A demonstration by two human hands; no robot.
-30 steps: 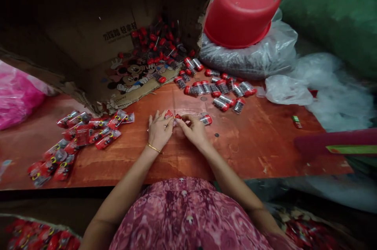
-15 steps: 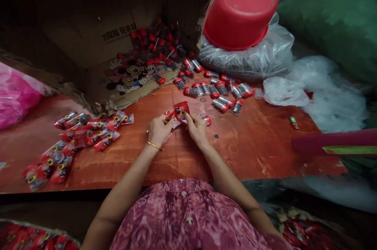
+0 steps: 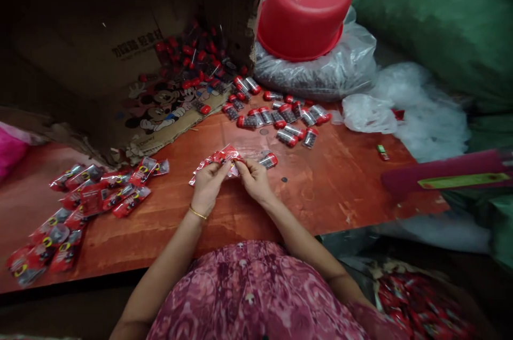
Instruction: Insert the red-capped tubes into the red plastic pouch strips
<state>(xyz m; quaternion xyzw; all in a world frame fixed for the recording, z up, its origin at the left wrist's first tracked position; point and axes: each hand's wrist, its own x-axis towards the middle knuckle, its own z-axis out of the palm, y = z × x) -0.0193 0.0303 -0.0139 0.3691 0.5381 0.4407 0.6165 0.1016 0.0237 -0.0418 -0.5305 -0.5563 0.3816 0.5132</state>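
My left hand (image 3: 209,186), with a gold bangle at the wrist, pinches a red printed packet (image 3: 231,154) over the middle of the table. The fingers of my right hand (image 3: 255,178) are closed on the same packet's right side. More red wrappers (image 3: 200,169) lie just behind and left of my left hand. A small clear container with a red cap (image 3: 268,161) rests beside my right fingers. Several similar red-capped containers (image 3: 287,138) with dark contents are scattered farther back. Filled red packets (image 3: 92,201) lie in a loose pile at the left.
A large cardboard box (image 3: 160,139) lies open at the back left, with many containers inside. A red tub (image 3: 308,8) sits upside down on a filled plastic bag (image 3: 316,78). Clear bags (image 3: 368,114) and a purple object (image 3: 401,174) are on the right.
The packet between my hands has tilted down and sits lower, nearer the wrappers. The view has shifted right, so the surroundings appear farther left.
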